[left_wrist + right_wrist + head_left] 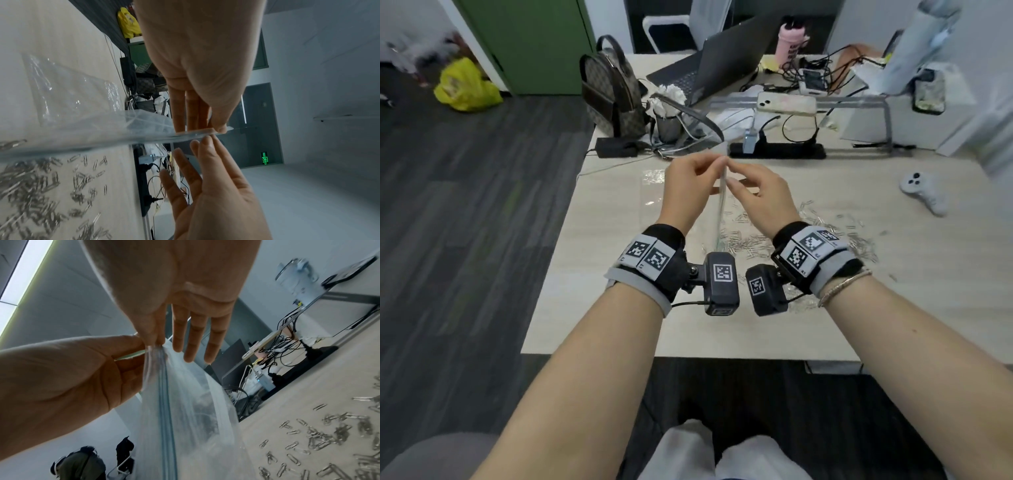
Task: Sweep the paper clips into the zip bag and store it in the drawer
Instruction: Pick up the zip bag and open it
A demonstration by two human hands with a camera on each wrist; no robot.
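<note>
Above the table [619,308], left hand [690,181] and right hand [760,192] each pinch the zip bag [185,402] at its closed seal, its limp, slippery, featherlight film best held there, paper clips [756,240] scattered near-right.

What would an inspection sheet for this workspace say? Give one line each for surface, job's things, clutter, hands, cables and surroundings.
Surface: pale wooden table.
Job's things: clear zip bag held up by its top edge; paper clips loose on the table; no drawer seen.
Clutter: backpack, laptop, pink bottle, phone, game controller.
Hands: left hand and right hand each pinch the bag's top edge.
Cables: tangled around the power strip.
Surroundings: dark carpet, green door, yellow bag.
</note>
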